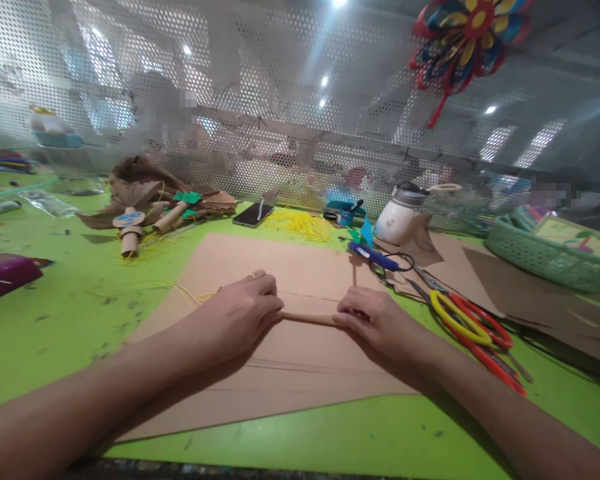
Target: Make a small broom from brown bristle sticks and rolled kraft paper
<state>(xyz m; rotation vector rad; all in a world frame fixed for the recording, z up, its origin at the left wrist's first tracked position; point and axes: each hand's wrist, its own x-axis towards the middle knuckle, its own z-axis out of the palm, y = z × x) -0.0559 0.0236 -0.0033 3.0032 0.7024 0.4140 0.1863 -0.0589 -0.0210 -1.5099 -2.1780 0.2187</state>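
A large sheet of brown kraft paper point(300, 267) lies flat on the green table point(70, 320). On it, a small piece of the same paper is rolled into a thin tube point(307, 316) lying crosswise. My left hand point(240, 313), with a ring on one finger, is closed over the tube's left end. My right hand point(373, 320) pinches the tube's right end, fingers curled down on it. Both hands rest on the sheet.
Red scissors point(485, 333) and yellow scissors point(457, 317) lie right of my right hand, with a blue glue gun point(375, 257) and white bottle point(397, 217) behind. A phone point(253, 215), yellow strings point(300, 223), paper-roll crafts point(145, 213), a green basket point(545, 260) and a perforated screen point(280, 100) stand farther back.
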